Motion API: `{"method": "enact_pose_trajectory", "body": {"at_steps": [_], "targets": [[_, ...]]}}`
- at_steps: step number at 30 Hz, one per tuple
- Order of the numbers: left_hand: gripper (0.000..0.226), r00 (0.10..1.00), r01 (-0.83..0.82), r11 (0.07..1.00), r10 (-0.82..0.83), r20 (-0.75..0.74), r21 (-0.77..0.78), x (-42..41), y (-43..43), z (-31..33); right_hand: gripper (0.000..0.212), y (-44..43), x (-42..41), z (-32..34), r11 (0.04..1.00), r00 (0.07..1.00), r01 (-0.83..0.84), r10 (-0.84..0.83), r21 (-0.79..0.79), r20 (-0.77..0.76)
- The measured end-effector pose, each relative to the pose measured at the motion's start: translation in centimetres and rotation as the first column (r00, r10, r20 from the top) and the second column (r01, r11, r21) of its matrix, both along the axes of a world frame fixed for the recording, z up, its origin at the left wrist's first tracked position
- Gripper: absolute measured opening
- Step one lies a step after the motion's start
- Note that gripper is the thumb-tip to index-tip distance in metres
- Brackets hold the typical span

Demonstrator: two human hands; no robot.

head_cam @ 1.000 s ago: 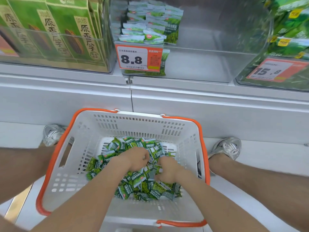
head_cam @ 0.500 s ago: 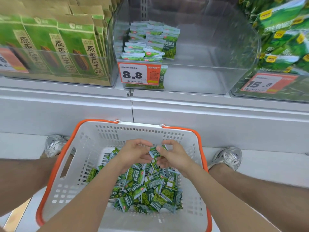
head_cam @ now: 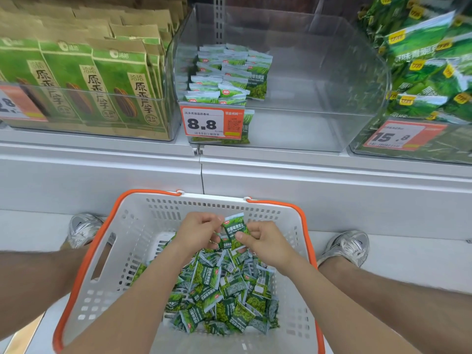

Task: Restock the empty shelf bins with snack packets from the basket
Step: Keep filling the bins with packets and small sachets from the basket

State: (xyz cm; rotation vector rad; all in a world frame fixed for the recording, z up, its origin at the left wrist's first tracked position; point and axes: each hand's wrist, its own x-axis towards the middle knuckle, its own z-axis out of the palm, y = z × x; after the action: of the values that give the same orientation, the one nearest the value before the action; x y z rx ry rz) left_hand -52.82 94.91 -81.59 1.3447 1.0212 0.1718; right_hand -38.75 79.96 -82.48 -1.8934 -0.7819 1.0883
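A white basket with an orange rim (head_cam: 143, 226) sits on the floor between my feet, holding a heap of small green snack packets (head_cam: 224, 292). Above the heap, my left hand (head_cam: 198, 232) and my right hand (head_cam: 265, 242) are together, fingers curled. They hold a small bunch of packets; the top packet (head_cam: 234, 227) stands upright, pinched by my right thumb. On the shelf above, a clear bin (head_cam: 319, 98) is mostly bare, with stacked packets (head_cam: 224, 75) at its left side behind an 8.8 price tag (head_cam: 210, 122).
A bin of tall green-and-brown seed bags (head_cam: 84, 80) stands on the left. A bin of larger green bags with a 15.8 tag (head_cam: 429, 80) is on the right. The white shelf ledge (head_cam: 281, 180) juts out above the basket. My shoes (head_cam: 347, 247) flank the basket.
Both hands rose out of the packet heap, gathering a few packets between them, and one packet now stands upright. The view tilted up toward the shelf.
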Motion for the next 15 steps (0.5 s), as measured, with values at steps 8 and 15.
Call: {"method": "enact_pose_trajectory", "body": {"at_steps": [8,15], "targets": [[0.023,0.997,-0.004,0.994,-0.005,0.077,0.114,0.7,0.2,1.5,0.038,0.9,-0.2,0.9,0.980,0.982,0.169,-0.158,0.108,-0.102],[0.023,0.956,-0.173,0.735,-0.033,0.290,0.655,3.1,0.2,8.8,0.030,3.4,-0.7,8.4,0.841,0.846,0.189,-0.402,0.508,0.351]]}}
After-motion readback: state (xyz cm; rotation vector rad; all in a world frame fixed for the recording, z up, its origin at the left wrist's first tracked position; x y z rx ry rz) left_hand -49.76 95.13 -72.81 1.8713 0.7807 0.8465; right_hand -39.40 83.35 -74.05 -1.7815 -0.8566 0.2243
